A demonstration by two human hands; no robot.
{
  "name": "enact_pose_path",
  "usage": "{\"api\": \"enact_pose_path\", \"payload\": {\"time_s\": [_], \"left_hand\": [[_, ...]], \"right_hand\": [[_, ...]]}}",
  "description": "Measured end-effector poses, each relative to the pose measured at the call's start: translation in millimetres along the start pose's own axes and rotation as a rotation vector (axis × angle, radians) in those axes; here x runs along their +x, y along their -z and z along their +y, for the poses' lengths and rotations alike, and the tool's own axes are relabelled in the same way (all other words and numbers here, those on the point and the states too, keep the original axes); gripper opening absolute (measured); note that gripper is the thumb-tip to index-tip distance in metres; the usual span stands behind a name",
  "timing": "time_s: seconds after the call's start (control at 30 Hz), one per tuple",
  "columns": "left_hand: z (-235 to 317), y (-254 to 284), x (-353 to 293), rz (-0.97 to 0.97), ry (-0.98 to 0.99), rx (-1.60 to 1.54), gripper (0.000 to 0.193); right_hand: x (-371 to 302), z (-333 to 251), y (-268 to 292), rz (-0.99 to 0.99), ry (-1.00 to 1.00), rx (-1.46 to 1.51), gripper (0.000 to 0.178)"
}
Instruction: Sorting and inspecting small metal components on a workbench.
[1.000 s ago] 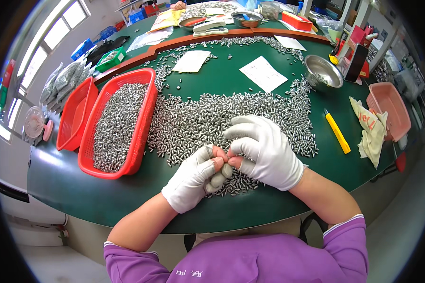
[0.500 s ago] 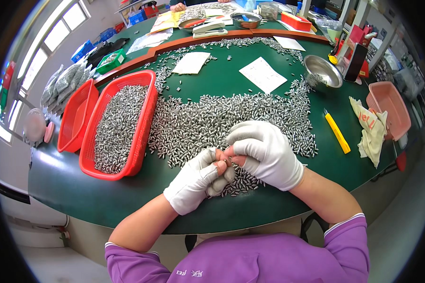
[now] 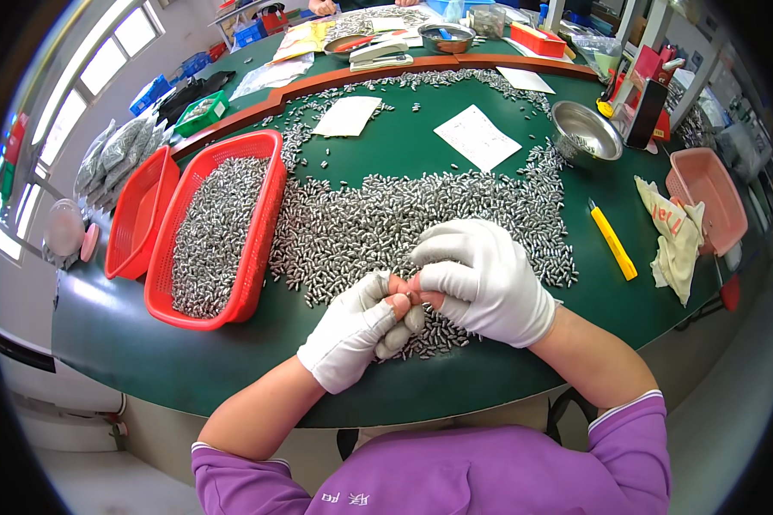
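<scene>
My left hand (image 3: pixel 349 333) and my right hand (image 3: pixel 491 285), both in white gloves with bare fingertips, meet above the near part of the heap. Their thumbs and fingers pinch together around a small oblong metal piece (image 3: pixel 413 297), mostly covered by the fingertips. Below and beyond them spreads a wide layer of silver oblong metal pieces (image 3: pixel 361 219) with tapered ends. More such pieces fill a red perforated basket (image 3: pixel 270 206) to the left of my left hand.
Another red basket (image 3: pixel 120 249) stands at the far left. On the right lie a yellow cutter knife (image 3: pixel 612 240), a cloth (image 3: pixel 674 240), a pink basket (image 3: pixel 713 193) and a steel bowl (image 3: pixel 605 137). Paper sheets (image 3: pixel 478 137) lie beyond the heap. Across the table a person's hand (image 3: pixel 322 7) shows.
My fingertips have shifted slightly and drawn closer together around the small piece. Across the table, the other person's hands have moved a little. The rest looks the same.
</scene>
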State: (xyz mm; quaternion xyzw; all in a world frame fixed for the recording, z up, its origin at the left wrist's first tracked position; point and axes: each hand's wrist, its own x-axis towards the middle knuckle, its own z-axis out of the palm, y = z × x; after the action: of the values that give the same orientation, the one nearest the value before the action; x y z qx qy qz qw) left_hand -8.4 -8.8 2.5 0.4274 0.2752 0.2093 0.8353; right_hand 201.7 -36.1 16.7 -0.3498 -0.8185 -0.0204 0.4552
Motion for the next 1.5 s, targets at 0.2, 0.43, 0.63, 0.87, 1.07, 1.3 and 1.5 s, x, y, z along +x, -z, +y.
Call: {"api": "enact_pose_path", "payload": {"time_s": [0.2, 0.43, 0.63, 0.87, 1.07, 1.3, 1.5], "left_hand": [[2, -1, -1, 0.009, -0.018, 0.006, 0.025], [1, 0, 1, 0.005, -0.025, 0.027, 0.028], [2, 1, 1, -0.023, -0.051, -0.017, 0.032], [4, 0, 2, -0.036, 0.016, 0.001, 0.033], [3, -1, 0, -0.029, 0.017, 0.003, 0.025], [4, -3, 0, -0.012, 0.041, -0.006, 0.037], [1, -7, 0, 0.004, -0.003, 0.049, 0.035]], "right_hand": [[-12, 6, 0, -0.203, -0.168, -0.199, 0.022], [-16, 10, -9, -0.313, -0.275, -0.143, 0.017], [-9, 9, -5, -0.148, -0.315, -0.004, 0.015], [-14, 0, -8, -0.083, -0.381, 0.47, 0.018], [-11, -2, -8, -0.074, -0.377, 0.436, 0.019], [-9, 0, -8, -0.035, -0.262, 0.315, 0.021], [-5, 3, -7, -0.057, -0.144, 0.309, 0.019]]}}
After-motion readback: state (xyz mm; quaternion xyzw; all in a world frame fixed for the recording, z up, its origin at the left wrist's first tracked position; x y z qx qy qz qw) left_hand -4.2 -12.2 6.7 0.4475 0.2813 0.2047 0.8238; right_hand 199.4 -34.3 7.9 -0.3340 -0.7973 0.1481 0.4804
